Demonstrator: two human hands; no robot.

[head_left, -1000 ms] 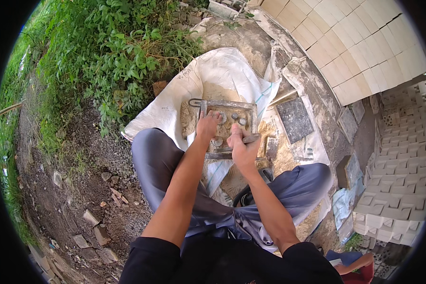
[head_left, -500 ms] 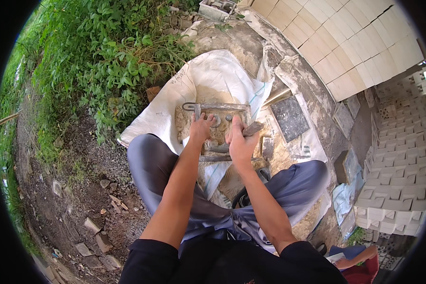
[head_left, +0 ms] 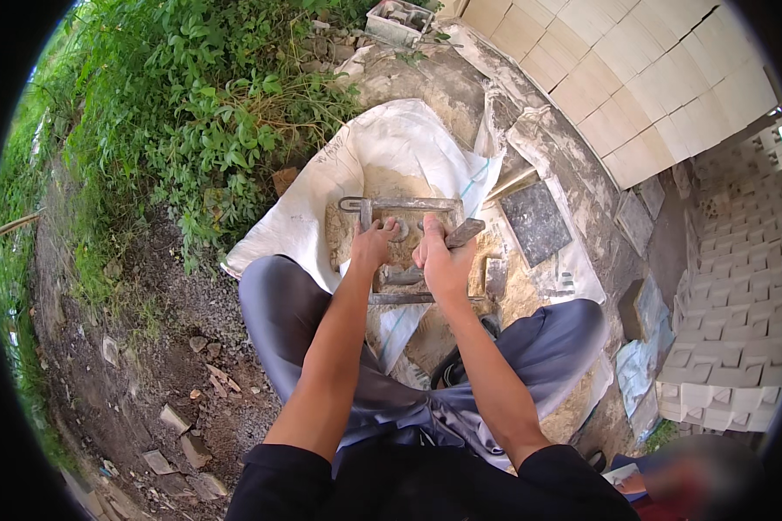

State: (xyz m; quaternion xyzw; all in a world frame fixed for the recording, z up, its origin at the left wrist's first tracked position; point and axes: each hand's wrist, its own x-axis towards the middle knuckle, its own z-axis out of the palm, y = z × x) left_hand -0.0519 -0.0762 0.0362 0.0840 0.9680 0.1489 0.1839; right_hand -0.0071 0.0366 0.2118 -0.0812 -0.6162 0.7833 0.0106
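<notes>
A rectangular metal frame (head_left: 413, 205) with a curved loop at its left corner lies over sandy material on a white woven sack (head_left: 391, 130). My left hand (head_left: 374, 243) reaches over its left side, fingers spread against a grey round piece (head_left: 400, 229) inside. Over the right part of the frame, my right hand (head_left: 443, 260) is closed around a worn wooden stick-like piece (head_left: 466, 233); its blunt end juts out to the right, and the rest is hidden by the hand. A grey bar (head_left: 401, 276) crosses the lower part of the frame between my wrists.
A dark square slab (head_left: 536, 223) lies right of the frame, near a small greyish block (head_left: 496, 278). Pale blocks (head_left: 617, 95) are stacked at upper right, more blocks (head_left: 725, 339) below them. Green plants (head_left: 208, 113) grow at left. Another person (head_left: 695, 482) is at lower right.
The whole view has shifted slightly, so the frame appears a little lower. My right hand keeps its hold on the wooden piece; my left hand stays at the round piece.
</notes>
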